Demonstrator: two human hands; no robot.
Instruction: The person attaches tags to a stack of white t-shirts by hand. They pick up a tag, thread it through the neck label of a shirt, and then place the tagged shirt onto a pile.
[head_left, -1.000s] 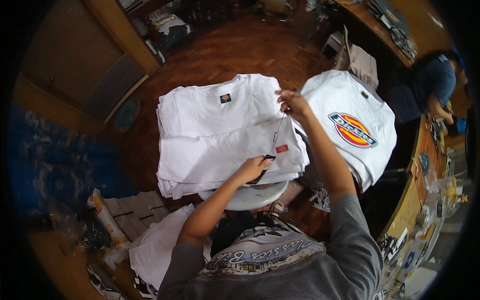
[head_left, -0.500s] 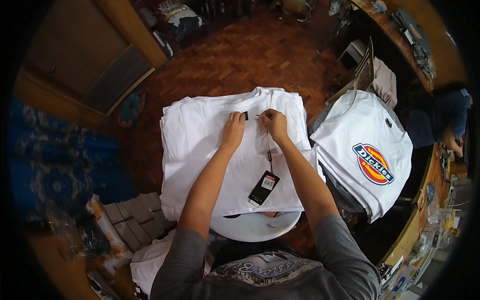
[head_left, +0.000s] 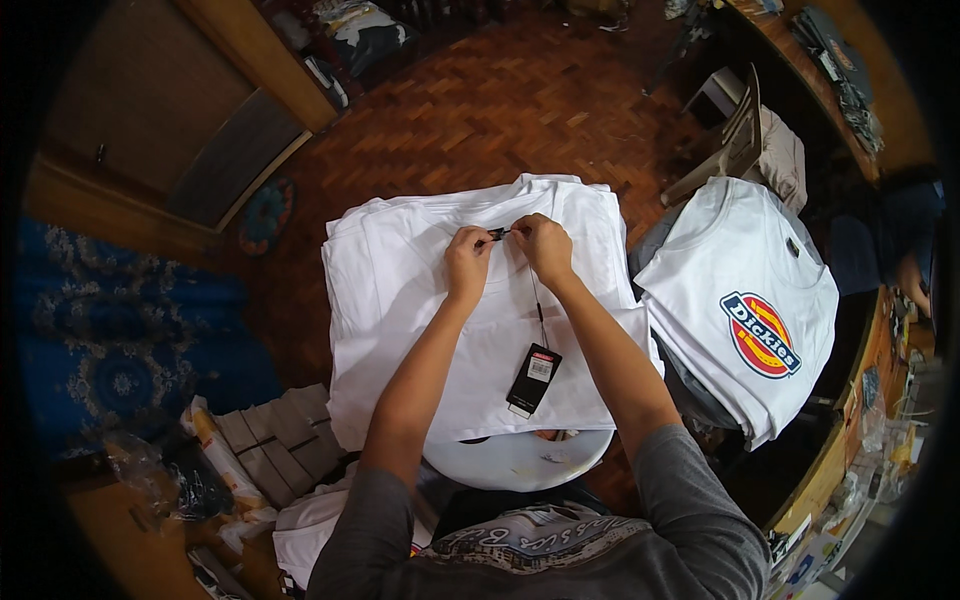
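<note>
A stack of white T-shirts [head_left: 400, 290] lies on a round white stool [head_left: 520, 462] in front of me. My left hand [head_left: 468, 258] and my right hand [head_left: 540, 245] meet at the collar of the top shirt, both pinching a small dark neck label [head_left: 497, 233]. A thin string runs down from there to a black hang tag [head_left: 533, 380] lying on the shirt's front, between my forearms.
A second pile of white shirts with a red, yellow and blue logo [head_left: 745, 300] sits to the right. Folded grey packs [head_left: 275, 440] and plastic bags lie lower left. Wooden parquet floor [head_left: 500, 110] stretches beyond. A cluttered bench [head_left: 860, 430] and another person [head_left: 905, 250] are at right.
Both hands have come together at the collar from apart. The hang tag now lies on the shirt front instead of under my left hand.
</note>
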